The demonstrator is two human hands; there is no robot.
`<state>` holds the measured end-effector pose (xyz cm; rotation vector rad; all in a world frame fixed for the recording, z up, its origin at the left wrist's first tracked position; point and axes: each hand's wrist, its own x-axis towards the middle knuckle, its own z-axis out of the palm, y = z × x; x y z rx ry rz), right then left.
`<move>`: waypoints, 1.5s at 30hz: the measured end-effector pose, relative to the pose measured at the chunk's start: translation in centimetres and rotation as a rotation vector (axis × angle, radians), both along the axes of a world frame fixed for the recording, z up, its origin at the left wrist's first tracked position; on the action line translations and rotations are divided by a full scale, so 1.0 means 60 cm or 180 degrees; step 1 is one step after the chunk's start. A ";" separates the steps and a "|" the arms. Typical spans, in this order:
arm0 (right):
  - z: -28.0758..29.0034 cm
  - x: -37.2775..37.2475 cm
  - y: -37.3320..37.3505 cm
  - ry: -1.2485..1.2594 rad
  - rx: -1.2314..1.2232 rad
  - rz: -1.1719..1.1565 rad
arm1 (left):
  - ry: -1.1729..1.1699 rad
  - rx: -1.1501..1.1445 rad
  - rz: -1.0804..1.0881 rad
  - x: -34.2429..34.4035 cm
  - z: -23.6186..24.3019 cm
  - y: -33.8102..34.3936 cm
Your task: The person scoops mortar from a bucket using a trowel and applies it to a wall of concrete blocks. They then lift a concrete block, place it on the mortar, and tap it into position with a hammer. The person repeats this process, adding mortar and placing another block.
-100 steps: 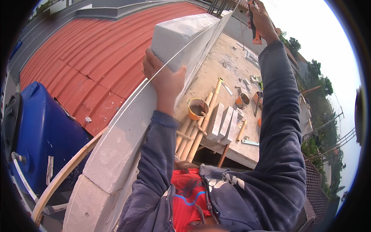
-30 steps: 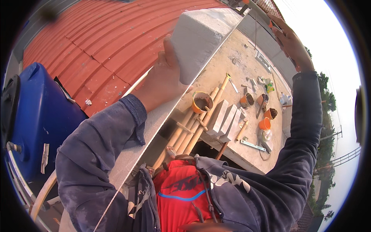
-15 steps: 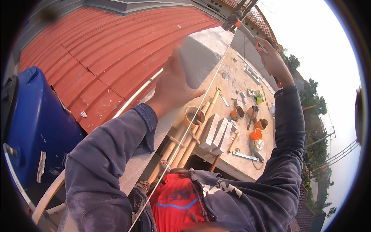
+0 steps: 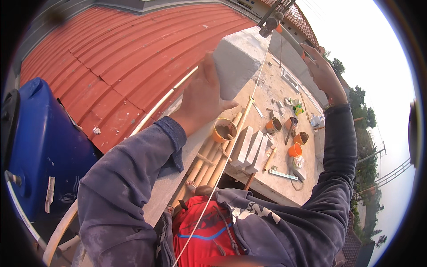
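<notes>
My left hand (image 4: 202,100) grips the near left side of a grey concrete block (image 4: 238,58), thumb spread toward its lower edge, atop a narrow block wall (image 4: 158,199). High at the right, my right hand (image 4: 324,75) is closed round the handle (image 4: 291,38) of a mallet, whose dark head (image 4: 269,27) hangs by the block's far end; orange shows at the grip. A taut white string (image 4: 207,202) runs diagonally along the block's right side down past my red shirt (image 4: 195,229).
Bamboo poles (image 4: 204,164) lie below the wall, with bare feet on them. The concrete slab (image 4: 275,187) holds stacked blocks (image 4: 249,149), buckets (image 4: 295,149) and offcuts. Left are a red metal roof (image 4: 111,53) and a blue tank (image 4: 49,138); trees and overhead wires stand right.
The mallet head has come down toward the block's far end since a second ago. Earlier the string crossed over the block; now it lies along its right. My view has shifted slightly.
</notes>
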<state>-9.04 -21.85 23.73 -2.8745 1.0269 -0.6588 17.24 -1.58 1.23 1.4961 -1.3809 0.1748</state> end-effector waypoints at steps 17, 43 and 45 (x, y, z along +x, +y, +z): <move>-0.410 0.176 -0.241 -0.4225 0.3518 -0.0130 | -0.0002 0.0087 0.0011 -0.001 0.003 0.000; -0.464 0.200 -0.141 -0.4632 0.3227 -0.0317 | -0.0140 0.0060 0.0163 -0.003 0.003 -0.001; -0.479 0.192 -0.131 -0.4051 0.3266 -0.0304 | -0.0141 0.0045 0.0164 -0.003 0.002 -0.001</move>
